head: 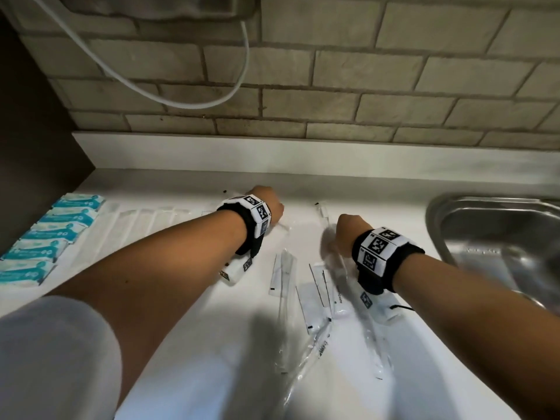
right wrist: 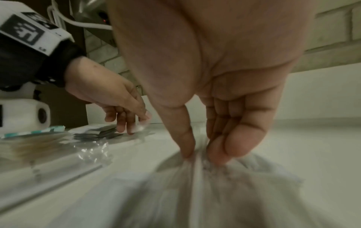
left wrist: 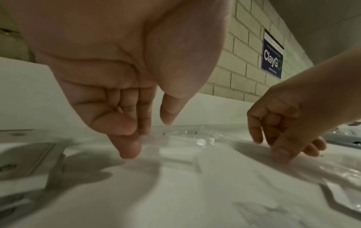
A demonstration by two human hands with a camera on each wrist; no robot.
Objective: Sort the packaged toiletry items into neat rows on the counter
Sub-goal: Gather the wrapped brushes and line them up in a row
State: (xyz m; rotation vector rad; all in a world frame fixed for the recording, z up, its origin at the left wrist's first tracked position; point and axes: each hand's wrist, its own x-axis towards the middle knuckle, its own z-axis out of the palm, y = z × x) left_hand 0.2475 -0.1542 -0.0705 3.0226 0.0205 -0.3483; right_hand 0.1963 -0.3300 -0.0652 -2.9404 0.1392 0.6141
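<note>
My left hand (head: pixel 272 204) (left wrist: pixel 150 137) reaches to the back of the white counter (head: pixel 181 328), index finger and thumb pointing down at the end of a clear plastic packet (head: pixel 283 227) (left wrist: pixel 185 135), which it seems to pinch. My right hand (head: pixel 345 225) (right wrist: pixel 199 155) pinches another clear packet (head: pixel 323 215) (right wrist: pixel 195 177) between thumb and fingers. Several loose clear and white packets (head: pixel 315 298) lie scattered between my forearms. At far left is a row of blue-and-white wipe packs (head: pixel 57 228), and beside it a row of clear packets (head: pixel 145 218).
A steel sink (head: pixel 500 237) is set into the counter at the right. A brick wall with a raised white ledge (head: pixel 333 153) closes the back. A white cable (head: pixel 194 103) hangs on the wall. A dark cabinet side (head: pixel 30 131) stands at left.
</note>
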